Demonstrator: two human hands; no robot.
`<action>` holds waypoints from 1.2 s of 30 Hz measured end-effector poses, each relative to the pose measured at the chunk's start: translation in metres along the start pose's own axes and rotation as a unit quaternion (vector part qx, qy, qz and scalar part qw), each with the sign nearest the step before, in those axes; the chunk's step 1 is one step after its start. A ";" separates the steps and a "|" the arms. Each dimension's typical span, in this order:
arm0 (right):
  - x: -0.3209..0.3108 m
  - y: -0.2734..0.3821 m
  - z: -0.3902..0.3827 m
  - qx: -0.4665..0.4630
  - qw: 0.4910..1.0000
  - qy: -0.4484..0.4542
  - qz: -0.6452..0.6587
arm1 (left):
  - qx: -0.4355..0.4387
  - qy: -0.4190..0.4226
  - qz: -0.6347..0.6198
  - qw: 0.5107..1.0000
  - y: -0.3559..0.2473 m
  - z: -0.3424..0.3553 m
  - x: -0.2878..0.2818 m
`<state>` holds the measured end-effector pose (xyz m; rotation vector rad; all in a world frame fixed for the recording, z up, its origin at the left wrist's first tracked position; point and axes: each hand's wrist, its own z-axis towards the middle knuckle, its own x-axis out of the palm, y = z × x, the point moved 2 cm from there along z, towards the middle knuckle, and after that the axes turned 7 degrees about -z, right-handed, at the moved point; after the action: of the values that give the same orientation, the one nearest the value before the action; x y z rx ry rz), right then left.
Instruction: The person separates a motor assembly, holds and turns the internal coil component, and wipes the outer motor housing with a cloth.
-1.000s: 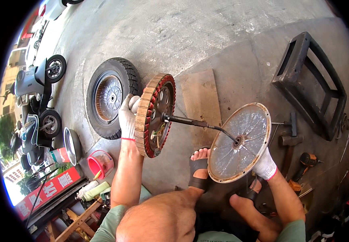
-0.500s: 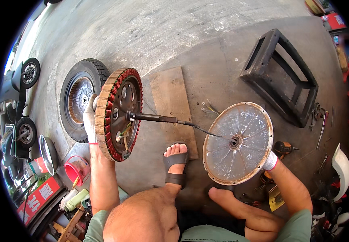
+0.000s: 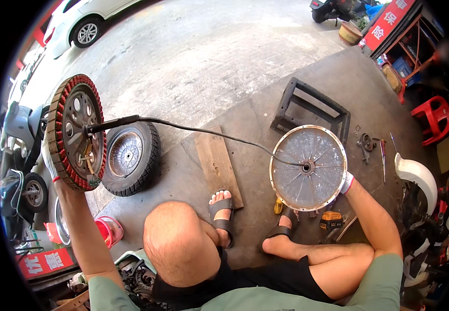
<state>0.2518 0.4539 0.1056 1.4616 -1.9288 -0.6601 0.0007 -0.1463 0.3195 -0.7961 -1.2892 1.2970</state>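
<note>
Concrete paving outside a repair shop serves as the workbench for a seated person in sandals, knees drawn up, who is taking apart a scooter hub motor. Nearest the body, the right hand (image 3: 346, 182), in a white glove, grips the rim of a silver cover disc (image 3: 308, 167) and props it on edge above the right foot; its fingers are behind the disc, so how they are curled cannot be told. A yellow-and-black tool (image 3: 331, 220) lies just beside that foot. On the other side, the left hand (image 3: 50, 161), also gloved, closes around the back edge of the copper-wound motor core (image 3: 75, 132) and holds it up at arm's length. A second ago the core stood low and close to the disc; it has since swung up and away to the left, and the black cable (image 3: 209, 132) from its axle now stretches in a long arc to the disc's centre hole. Core and cover are thus well apart and joined only by that cable, which looks to be the one thing left keeping the halves together. Between them lies a wooden board (image 3: 217, 165). Beyond the core stands a tyred wheel (image 3: 131, 158), farther back a black metal frame (image 3: 311, 110), and a white car (image 3: 84, 20) on the road.
</note>
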 end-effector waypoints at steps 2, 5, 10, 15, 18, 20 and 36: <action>-0.006 0.008 -0.012 -0.004 1.000 -0.008 0.016 | 0.018 -0.009 -0.017 1.000 -0.025 -0.001 -0.019; -0.005 0.009 -0.020 -0.018 0.998 0.008 0.061 | 0.046 -0.019 -0.061 0.997 -0.084 -0.003 -0.050; -0.061 -0.004 -0.038 -0.155 0.972 -0.095 -0.146 | 0.104 -0.067 -0.004 0.992 -0.098 0.007 -0.098; -0.141 -0.024 -0.029 -0.117 0.981 -0.130 -0.085 | 0.132 -0.129 0.076 0.980 -0.078 0.047 -0.144; -0.163 -0.017 -0.045 -0.121 0.962 -0.194 -0.150 | 0.122 -0.146 0.093 0.977 -0.045 0.077 -0.149; -0.176 -0.020 -0.060 -0.115 0.968 -0.201 -0.098 | 0.107 -0.152 0.092 0.978 -0.006 0.094 -0.147; -0.196 -0.165 -0.092 -0.031 0.927 -0.257 0.273 | -0.267 -0.218 -0.125 0.930 0.211 0.027 0.025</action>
<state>0.4652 0.5975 0.0164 0.6755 -2.5360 -0.8779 -0.0777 -0.0908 0.1278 -0.6949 -2.0856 0.9478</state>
